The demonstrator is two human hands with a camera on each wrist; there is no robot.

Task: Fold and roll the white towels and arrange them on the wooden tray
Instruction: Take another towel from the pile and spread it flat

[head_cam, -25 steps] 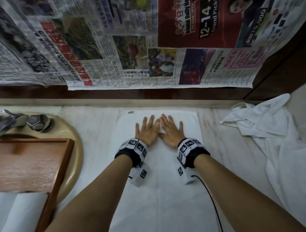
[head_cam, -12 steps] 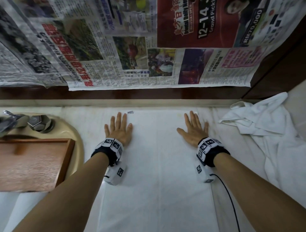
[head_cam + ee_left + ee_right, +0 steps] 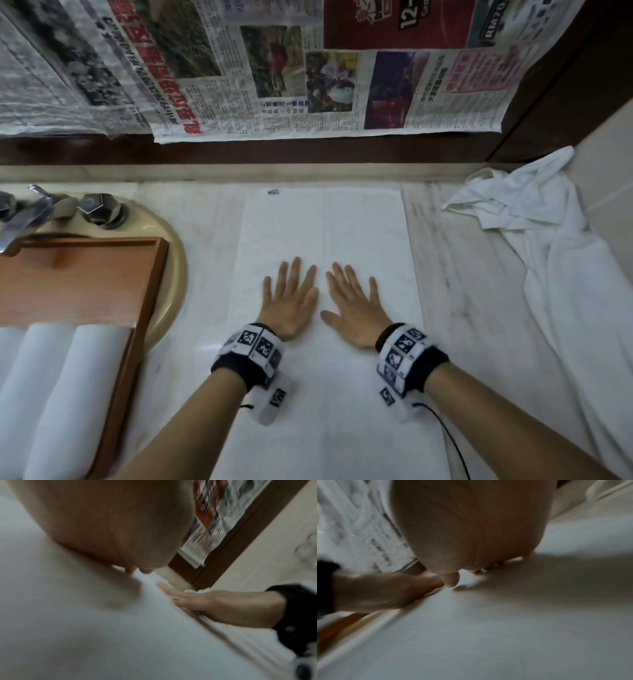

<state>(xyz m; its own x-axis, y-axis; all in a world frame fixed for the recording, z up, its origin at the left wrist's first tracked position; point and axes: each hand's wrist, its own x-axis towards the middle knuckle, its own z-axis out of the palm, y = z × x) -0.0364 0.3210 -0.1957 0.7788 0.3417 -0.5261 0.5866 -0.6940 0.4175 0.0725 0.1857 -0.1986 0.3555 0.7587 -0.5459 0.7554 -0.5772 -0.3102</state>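
Change: half a second ago both palms lay far apart at the side edges of the flat folded white towel [image 3: 325, 342]; now they sit side by side at its middle, lower in the frame.
Meaning: likely another smoothing pass starting nearer; rolling not yet begun.
Left hand [image 3: 291, 301]: fingers straight, flat, pressing, grasping nothing.
Right hand [image 3: 356, 308]: same, thumb spread.
Towel place: pale marble tabletop [image 3: 479, 325], frame centre.
Long axis: bottom to top of frame; tag end upward.
Wooden tray [image 3: 137, 308]: left, white rolled towels [image 3: 68, 394] inside.
Crumpled white towel [image 3: 548, 257]: right.
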